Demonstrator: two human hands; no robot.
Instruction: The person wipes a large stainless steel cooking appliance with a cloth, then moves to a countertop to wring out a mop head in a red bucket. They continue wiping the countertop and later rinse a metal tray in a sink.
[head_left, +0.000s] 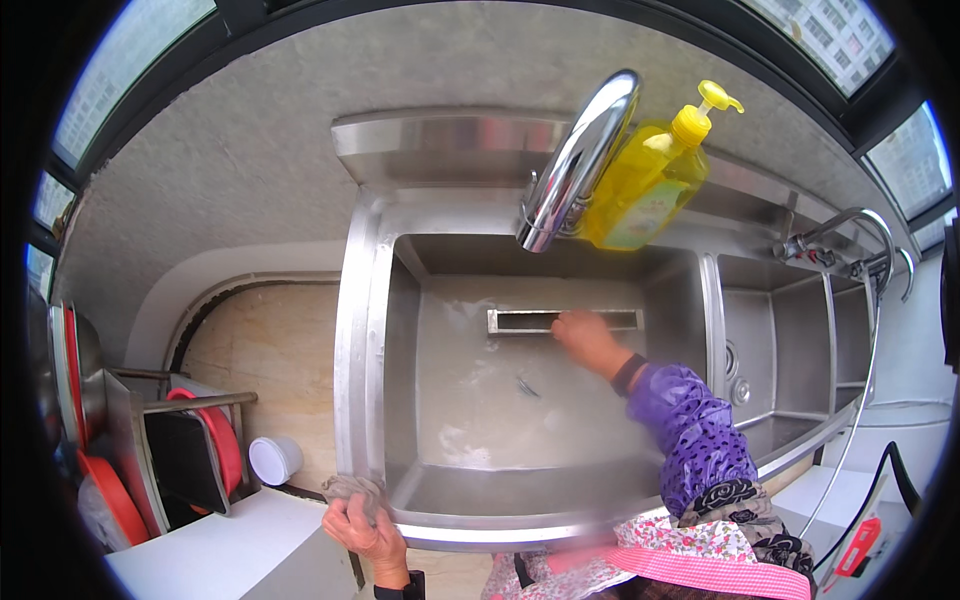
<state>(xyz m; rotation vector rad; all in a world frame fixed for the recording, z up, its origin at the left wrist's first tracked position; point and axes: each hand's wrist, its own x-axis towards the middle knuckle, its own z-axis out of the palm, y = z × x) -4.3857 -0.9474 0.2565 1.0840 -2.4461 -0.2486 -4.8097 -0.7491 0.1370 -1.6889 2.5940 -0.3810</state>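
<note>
A stainless steel sink basin (435, 495) holds cloudy water. My right hand (589, 341), in a purple sleeve cover, grips the near edge of a narrow rectangular metal frame (492, 322) lying near the basin's far side. My left hand (367, 532) holds a crumpled grey-brown cloth (352, 489) against the sink's front left corner. A small dark thing (527, 388) shows in the water nearer me. The chrome faucet (570, 165) arches over the basin's back edge, with a yellow pump bottle (649, 184) beside it.
To the right are further sink compartments (772, 330) and another faucet (862, 217) with a pale hose. Left stand a white tub (275, 460), a metal rack (199, 403), a black tray (187, 454) and red basins (116, 499). A white surface (232, 547) lies at lower left.
</note>
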